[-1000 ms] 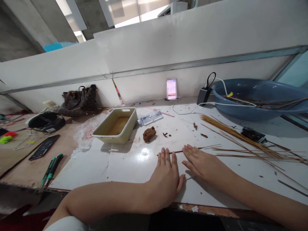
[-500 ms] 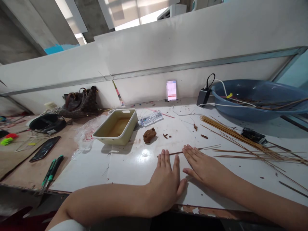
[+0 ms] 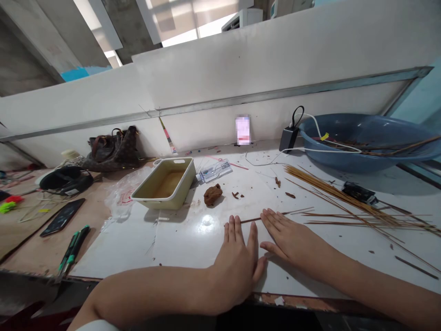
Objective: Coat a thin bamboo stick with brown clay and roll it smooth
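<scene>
My left hand [image 3: 237, 262] and my right hand [image 3: 289, 241] lie flat and spread on the white tabletop [image 3: 179, 239], close together near its front edge. A thin brown stick [image 3: 253, 219] runs across just above them. Its left part lies at my left fingertips, and it seems to pass under my right fingertips. To the right spreads a loose bundle of long thin brown sticks [image 3: 347, 207]. A lump of brown clay [image 3: 212, 194] with small crumbs around it sits beyond my hands.
A cream rectangular tray [image 3: 163, 186] and a plastic water bottle [image 3: 214, 170] stand at the back. A blue basin [image 3: 365, 142] holds sticks at the far right, beside a black charger [image 3: 288, 139] with white cable. A phone [image 3: 62, 217], green-handled tools [image 3: 72, 250] and a handbag [image 3: 113, 154] lie left.
The whole view has shifted slightly as my head moved. Both hands stay flat in almost the same place on the stick, and nothing on the table has visibly moved.
</scene>
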Tool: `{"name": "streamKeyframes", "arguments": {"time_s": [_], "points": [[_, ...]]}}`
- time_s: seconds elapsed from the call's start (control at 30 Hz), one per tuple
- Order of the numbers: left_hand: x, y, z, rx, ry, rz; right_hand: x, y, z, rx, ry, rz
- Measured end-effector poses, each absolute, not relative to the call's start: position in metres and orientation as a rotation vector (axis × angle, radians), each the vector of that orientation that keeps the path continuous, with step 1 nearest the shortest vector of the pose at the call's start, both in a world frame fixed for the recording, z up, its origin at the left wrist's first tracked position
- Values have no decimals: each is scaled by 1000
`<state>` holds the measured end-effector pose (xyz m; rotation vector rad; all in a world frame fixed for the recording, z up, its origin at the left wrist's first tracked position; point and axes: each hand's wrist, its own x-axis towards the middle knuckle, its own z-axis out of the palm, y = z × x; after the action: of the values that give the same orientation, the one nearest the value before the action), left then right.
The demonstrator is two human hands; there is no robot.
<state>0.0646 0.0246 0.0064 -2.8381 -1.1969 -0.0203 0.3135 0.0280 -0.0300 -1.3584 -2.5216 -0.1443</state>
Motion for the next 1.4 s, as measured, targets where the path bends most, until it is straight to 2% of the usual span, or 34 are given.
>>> {"name": "streamKeyframes", "arguments": {"time_s": [0.27,0.53,0.77,1.0,1.27,1.4], "points": [[71,48,4,-2805,-1250,-56,314,42,-27,-1385,-2484,-69],[64,18,-4,-2712,-1132,-107,313,25,-19,-1331,-2499,-158],[71,47,-12,-2681,-1311,-125,312,36,-25,-1391,-2486,-135],[64,33,-21,-2655,-1187,-163,309,23,-26,-1362,-2522,-223],[64,18,3,-2701,-1104,-203,324,45,13,-1216,-2480,-275],[64,15,11,-2708,-1062,-177,337,54,15,-1233,-2482,-203]]}}
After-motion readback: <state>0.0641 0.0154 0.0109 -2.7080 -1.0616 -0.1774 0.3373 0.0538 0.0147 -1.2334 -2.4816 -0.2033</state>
